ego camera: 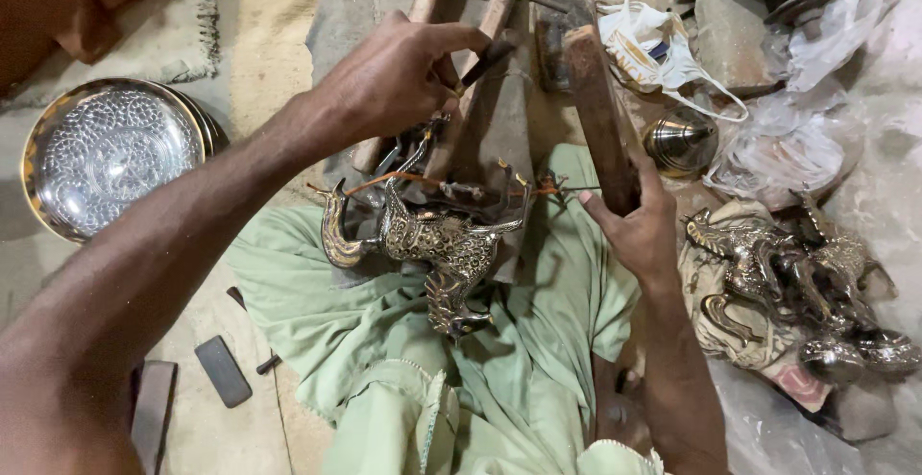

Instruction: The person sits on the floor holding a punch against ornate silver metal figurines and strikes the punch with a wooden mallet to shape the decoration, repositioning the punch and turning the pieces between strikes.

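- your left hand (399, 76) is closed around a small dark chisel (483, 60), its fingers pinching the tool above the wooden frame (499, 14).
- your right hand (639, 230) grips a heavy wooden mallet (595, 110), fingers wrapped round its lower end, the block tilted up and away from you.
- the engraved brass horse figurine (437, 240) lies upside down between your two hands, legs up, resting on the pale green cloth (384, 341) over your lap; an orange cord (403, 178) runs across its legs.
- at your left, an embossed round metal tray (106, 153) sits on the floor.
- at your right, more brass horse figurines (797, 283) lie heaped on a cloth, near a small brass bell-shaped piece (680, 141) and crumpled plastic bags (797, 139).
- a flat dark stone (222, 370) lies on the floor just beside your left knee.
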